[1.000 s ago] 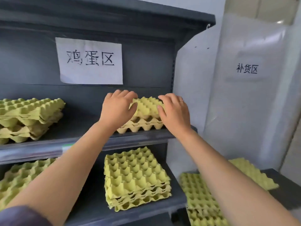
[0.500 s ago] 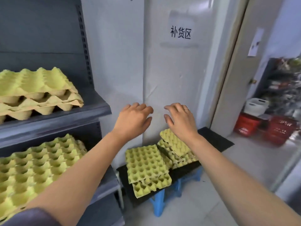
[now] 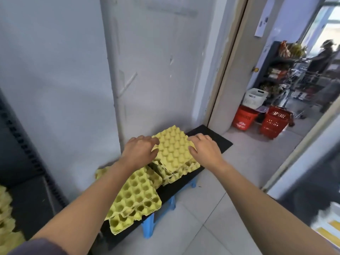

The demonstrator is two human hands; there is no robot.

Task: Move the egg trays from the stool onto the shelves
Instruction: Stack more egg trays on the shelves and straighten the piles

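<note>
the far stack of egg trays sits on the blue stool, my left hand and right hand flanking its top tray with fingers spread, gripping nothing; i judge pick-up is starting, next pinching both edges.

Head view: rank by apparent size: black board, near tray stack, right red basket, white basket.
1. black board
2. near tray stack
3. right red basket
4. white basket
Last two look close, farther off: order unsure.
</note>
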